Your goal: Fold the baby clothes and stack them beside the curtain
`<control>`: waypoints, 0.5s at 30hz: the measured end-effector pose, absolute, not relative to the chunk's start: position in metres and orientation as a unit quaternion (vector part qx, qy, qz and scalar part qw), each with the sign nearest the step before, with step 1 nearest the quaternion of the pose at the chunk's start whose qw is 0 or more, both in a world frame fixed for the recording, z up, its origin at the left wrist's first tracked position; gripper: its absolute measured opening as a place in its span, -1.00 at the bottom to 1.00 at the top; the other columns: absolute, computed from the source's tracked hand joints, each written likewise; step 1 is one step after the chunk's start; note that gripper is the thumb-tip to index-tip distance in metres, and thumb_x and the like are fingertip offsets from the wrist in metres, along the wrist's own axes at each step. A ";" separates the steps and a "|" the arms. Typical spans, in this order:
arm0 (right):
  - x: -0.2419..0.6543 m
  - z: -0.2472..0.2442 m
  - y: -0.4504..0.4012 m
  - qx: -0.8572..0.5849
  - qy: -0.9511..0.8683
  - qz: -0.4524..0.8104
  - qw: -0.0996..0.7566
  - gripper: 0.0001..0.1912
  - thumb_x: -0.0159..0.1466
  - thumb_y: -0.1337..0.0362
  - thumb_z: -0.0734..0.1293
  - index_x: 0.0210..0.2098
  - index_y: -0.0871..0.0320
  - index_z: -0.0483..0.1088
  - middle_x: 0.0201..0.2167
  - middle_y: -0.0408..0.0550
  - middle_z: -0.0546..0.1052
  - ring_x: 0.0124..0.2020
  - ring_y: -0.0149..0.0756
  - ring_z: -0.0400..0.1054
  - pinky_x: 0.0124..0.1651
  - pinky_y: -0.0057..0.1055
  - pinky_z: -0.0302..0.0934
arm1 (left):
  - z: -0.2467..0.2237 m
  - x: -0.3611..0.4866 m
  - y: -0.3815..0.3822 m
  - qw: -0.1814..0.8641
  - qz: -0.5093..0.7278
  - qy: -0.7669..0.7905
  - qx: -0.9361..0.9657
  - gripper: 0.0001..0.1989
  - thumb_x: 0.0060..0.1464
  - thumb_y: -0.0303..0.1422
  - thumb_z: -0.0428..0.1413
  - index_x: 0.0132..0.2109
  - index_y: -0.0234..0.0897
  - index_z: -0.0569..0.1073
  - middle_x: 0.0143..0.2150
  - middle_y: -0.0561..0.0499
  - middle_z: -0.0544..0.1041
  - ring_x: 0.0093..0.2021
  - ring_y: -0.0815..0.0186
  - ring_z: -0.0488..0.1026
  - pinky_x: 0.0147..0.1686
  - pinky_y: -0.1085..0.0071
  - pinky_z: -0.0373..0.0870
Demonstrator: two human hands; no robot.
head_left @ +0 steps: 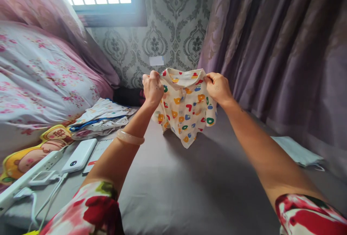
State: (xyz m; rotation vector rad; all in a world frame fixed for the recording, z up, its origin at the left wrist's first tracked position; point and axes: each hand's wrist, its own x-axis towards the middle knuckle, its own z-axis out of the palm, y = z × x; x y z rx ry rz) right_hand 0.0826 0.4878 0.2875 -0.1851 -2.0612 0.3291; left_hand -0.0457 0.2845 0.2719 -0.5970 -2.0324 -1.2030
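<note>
A small cream shirt [187,108] with colourful printed shapes hangs upright between my hands, its collar on top and its lower edge near the grey sheet [173,195]. My left hand [153,87] is closed on the shirt's left shoulder, beside the collar. At the other shoulder, the fingers of my right hand [217,87] pinch the fabric. The neckline is stretched between the two grips. A pale bangle [130,138] sits on my left forearm.
Folded clothes [103,115] lie at the left, near a white power bank [80,155], a power strip [29,180] with cables, and a cartoon cushion [29,155]. A pale folded cloth [296,150] rests at the right. Purple curtains [271,58] hang behind it.
</note>
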 end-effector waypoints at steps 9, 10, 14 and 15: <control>0.113 0.288 0.448 -0.113 -0.811 0.009 0.574 -0.63 0.43 0.21 0.02 -0.14 0.15 0.41 -0.20 0.10 0.48 -0.19 -0.13 0.38 -0.22 -0.27 0.23 | 0.275 -0.006 0.266 0.463 -0.444 -0.722 -0.258 -0.68 0.30 -0.15 -0.14 0.04 -0.17 0.35 -0.04 -0.15 0.39 0.13 0.06 0.28 0.14 0.04 0.15; 0.122 0.290 0.443 -0.116 -0.811 -0.005 0.574 -0.62 0.44 0.20 0.01 -0.12 0.15 0.40 -0.17 0.10 0.47 -0.18 -0.13 0.38 -0.23 -0.29 0.23 | 0.277 0.001 0.259 0.488 -0.433 -0.715 -0.249 -0.68 0.30 -0.16 -0.14 0.04 -0.17 0.36 -0.04 -0.16 0.38 0.16 0.06 0.26 0.15 0.04 0.12; 0.158 0.296 0.428 -0.111 -0.817 -0.074 0.561 -0.56 0.46 0.16 -0.04 -0.06 0.17 0.40 -0.15 0.11 0.48 -0.16 -0.14 0.39 -0.29 -0.33 0.19 | 0.285 0.032 0.226 0.528 -0.407 -0.706 -0.239 -0.67 0.31 -0.20 -0.16 0.02 -0.19 0.40 0.02 -0.17 0.34 0.19 0.06 0.19 0.17 -0.01 0.06; 0.167 0.297 0.426 -0.105 -0.816 -0.094 0.561 -0.54 0.46 0.15 -0.05 -0.04 0.18 0.40 -0.15 0.12 0.48 -0.16 -0.13 0.39 -0.30 -0.33 0.18 | 0.287 0.041 0.217 0.532 -0.404 -0.703 -0.243 -0.66 0.31 -0.20 -0.17 0.01 -0.19 0.41 0.03 -0.17 0.33 0.19 0.06 0.18 0.17 -0.03 0.05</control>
